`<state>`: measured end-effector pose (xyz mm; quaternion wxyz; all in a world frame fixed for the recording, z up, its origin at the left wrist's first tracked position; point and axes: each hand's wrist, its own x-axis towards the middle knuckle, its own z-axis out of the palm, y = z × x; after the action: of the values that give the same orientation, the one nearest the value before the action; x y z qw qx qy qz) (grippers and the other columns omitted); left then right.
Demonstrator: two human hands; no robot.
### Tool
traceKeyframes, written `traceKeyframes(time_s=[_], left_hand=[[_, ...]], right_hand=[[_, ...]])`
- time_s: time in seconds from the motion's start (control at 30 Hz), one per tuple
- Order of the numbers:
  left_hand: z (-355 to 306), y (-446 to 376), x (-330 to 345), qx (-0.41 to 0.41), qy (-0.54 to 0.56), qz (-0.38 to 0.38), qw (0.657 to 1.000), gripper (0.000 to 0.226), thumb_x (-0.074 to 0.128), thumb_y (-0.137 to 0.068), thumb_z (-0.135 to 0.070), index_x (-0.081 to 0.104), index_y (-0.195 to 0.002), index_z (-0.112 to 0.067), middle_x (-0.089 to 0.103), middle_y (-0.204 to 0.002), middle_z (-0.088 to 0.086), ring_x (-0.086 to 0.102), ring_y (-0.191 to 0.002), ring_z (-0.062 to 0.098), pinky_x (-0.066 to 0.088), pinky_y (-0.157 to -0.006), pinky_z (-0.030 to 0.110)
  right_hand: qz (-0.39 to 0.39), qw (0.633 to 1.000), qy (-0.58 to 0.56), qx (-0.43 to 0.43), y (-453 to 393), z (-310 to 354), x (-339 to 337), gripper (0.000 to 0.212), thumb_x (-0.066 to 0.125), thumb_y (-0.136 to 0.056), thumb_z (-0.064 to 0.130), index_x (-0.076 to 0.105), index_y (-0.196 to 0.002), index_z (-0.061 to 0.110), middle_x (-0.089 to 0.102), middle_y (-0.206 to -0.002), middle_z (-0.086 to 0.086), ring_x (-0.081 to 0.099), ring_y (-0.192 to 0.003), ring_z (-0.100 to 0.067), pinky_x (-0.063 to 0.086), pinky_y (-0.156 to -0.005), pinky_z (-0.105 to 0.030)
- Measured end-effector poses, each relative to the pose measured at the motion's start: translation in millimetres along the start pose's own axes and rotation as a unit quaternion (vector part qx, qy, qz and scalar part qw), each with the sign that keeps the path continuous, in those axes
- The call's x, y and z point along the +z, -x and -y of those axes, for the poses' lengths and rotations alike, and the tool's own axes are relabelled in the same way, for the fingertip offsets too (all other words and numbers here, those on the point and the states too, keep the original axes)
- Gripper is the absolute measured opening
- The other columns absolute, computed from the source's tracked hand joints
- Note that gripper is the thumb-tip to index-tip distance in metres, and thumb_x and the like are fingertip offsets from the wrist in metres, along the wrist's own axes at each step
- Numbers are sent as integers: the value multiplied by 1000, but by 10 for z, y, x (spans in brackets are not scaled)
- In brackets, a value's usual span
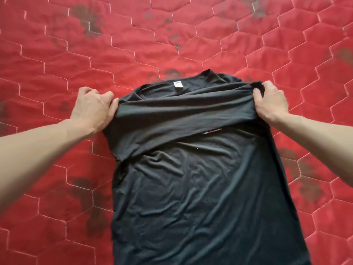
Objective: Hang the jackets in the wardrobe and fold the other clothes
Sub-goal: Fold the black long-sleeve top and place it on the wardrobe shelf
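Observation:
A black T-shirt (200, 188) lies on the red quilted mattress (133, 44) with its collar and white label away from me. Its sides look folded inward, giving a long narrow shape that runs off the bottom of the view. A band of its fabric stretches across the chest just below the collar. My left hand (93, 108) pinches the left end of that band at the shoulder. My right hand (271, 102) grips the right end, fingers curled round a bunch of cloth. A small red-and-white logo shows under the band's lower edge.
The mattress fills the whole view, with hexagon stitching and dark stains scattered over it. Bare mattress surrounds the shirt on the left, right and far side. No other clothes or wardrobe are in view.

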<state>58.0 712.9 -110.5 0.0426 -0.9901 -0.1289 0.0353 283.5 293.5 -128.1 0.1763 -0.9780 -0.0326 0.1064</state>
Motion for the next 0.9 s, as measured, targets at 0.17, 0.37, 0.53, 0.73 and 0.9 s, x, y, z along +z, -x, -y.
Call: traceKeyframes(time_s=[0.17, 0.37, 0.53, 0.73, 0.9], left_hand=[[87, 16, 115, 11, -76, 12, 997, 45, 45, -109, -26, 64, -77, -2, 68, -70, 28, 63, -79, 43, 37, -94, 51], [58, 146, 248, -111, -29, -22, 993, 40, 39, -110, -22, 60, -101, 11, 54, -108, 35, 48, -103, 49, 40, -84, 60], [-575, 383, 367, -72, 91, -86, 989, 34, 40, -107, -28, 52, -128, -4, 47, -141, 23, 43, -133, 42, 33, -112, 56], [-1137, 770, 756, 78, 92, -10, 993, 63, 36, -105, -43, 34, -162, -15, 30, -169, 13, 27, -156, 34, 24, -125, 55], [-1122, 845, 855, 36, 90, 4, 995, 65, 32, -105, -45, 23, -166, -22, 18, -173, 9, 15, -160, 31, 17, -127, 56]], right_hand=[[-9, 999, 34, -13, -56, -7, 57, 36, 45, -108, 36, 53, -133, 11, 67, -119, -31, 63, -110, -51, 48, -91, -51], [-215, 973, -80, -29, 207, 164, 177, 30, 45, -99, 25, 58, -120, 9, 59, -123, -15, 56, -114, -37, 40, -97, -44], [-110, 955, -9, -274, 589, 285, 580, 38, 52, -105, 18, 59, -140, 7, 54, -149, -14, 48, -141, -32, 37, -115, -46], [5, 957, 153, -247, 607, 138, 792, 64, 35, -110, 48, 19, -167, 25, 13, -175, -1, 7, -162, -23, 9, -130, -46], [51, 944, 180, -270, 550, 48, 677, 69, 29, -107, 57, 13, -168, 26, 7, -176, -2, 2, -162, -23, 10, -130, -48]])
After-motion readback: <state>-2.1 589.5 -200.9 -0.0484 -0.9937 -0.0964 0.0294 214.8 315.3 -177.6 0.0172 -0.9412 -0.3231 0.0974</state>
